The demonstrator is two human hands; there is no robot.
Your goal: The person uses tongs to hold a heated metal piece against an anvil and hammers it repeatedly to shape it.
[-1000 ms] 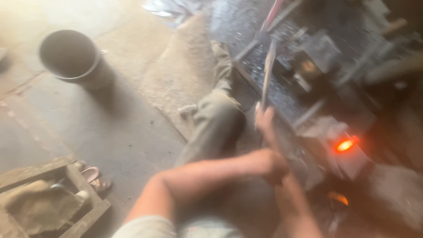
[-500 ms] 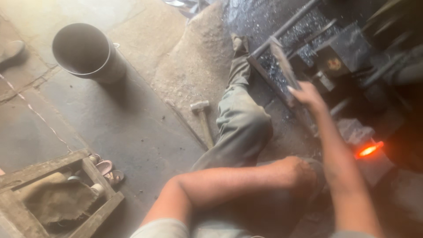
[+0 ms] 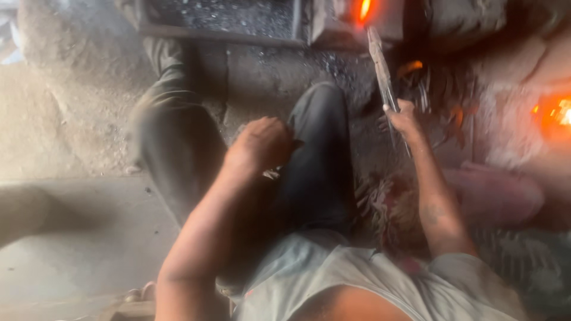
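My right hand (image 3: 402,115) grips a pair of long metal tongs (image 3: 380,65) that point up towards a glowing orange piece (image 3: 363,9) at the top edge. My left hand (image 3: 262,142) rests in a loose fist on my right knee, against dark trousers (image 3: 318,160); whether anything is in it I cannot tell. I sit on the ground with my legs stretched forward. The view is blurred.
Glowing embers (image 3: 556,113) burn at the right edge. A dark metal frame holding coal bits (image 3: 220,18) lies at the top. Sandy ground (image 3: 65,119) and a concrete floor (image 3: 71,238) spread to the left. A pink cloth (image 3: 493,193) lies at my right side.
The view has swung right, away from the bucket and wooden box. My right hand has carried the tongs towards the glow. My left hand stays on my knee.
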